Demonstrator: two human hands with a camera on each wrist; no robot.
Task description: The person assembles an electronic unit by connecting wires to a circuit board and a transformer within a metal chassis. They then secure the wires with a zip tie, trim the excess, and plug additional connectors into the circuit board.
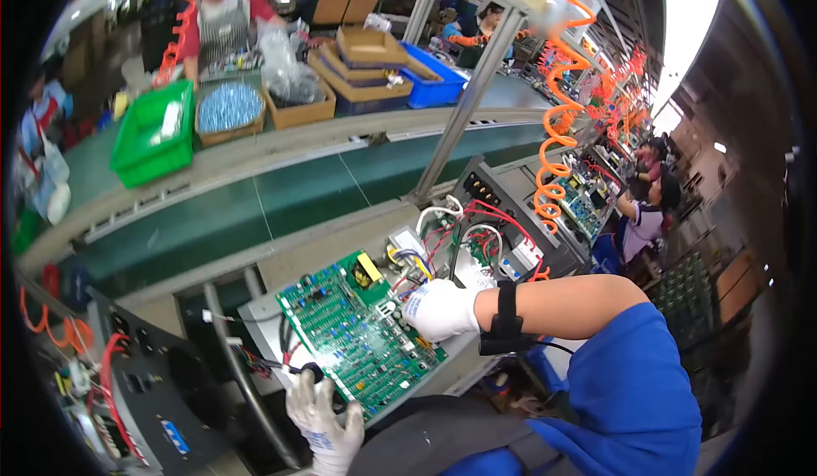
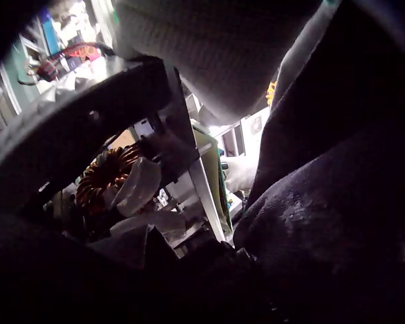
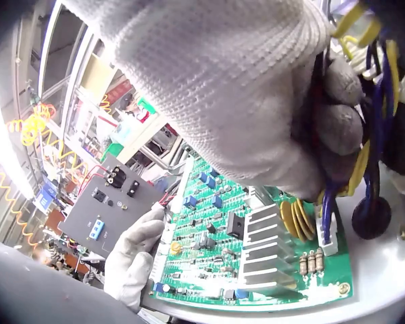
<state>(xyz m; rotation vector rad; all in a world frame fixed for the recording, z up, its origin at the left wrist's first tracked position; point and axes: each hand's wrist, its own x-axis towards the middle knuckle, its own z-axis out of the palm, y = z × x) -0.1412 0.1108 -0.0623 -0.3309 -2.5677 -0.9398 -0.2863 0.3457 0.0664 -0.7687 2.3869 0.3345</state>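
Observation:
A green circuit board [image 1: 362,331] lies on a metal chassis plate, its surface covered with small parts. Over its upper right edge, the white-gloved right hand [image 1: 440,310] reaches in among wires. In the right wrist view that hand [image 3: 223,88] curls its fingers round blue and yellow wires [image 3: 376,128] beside a white connector [image 3: 327,236] and silver heat sinks [image 3: 264,250]. At the board's lower left edge is the gloved left hand [image 1: 322,421], its fingers loosely bent at the plate's edge near a black round part. The left wrist view is dark, showing a copper coil [image 2: 108,177].
A black panel unit [image 1: 153,391] stands at the left, another [image 1: 494,195] behind the board. Orange coiled hoses [image 1: 557,153] hang at the right. Beyond the rail are a green bin [image 1: 153,136], cardboard boxes and a blue bin [image 1: 434,76]. People sit or stand farther off.

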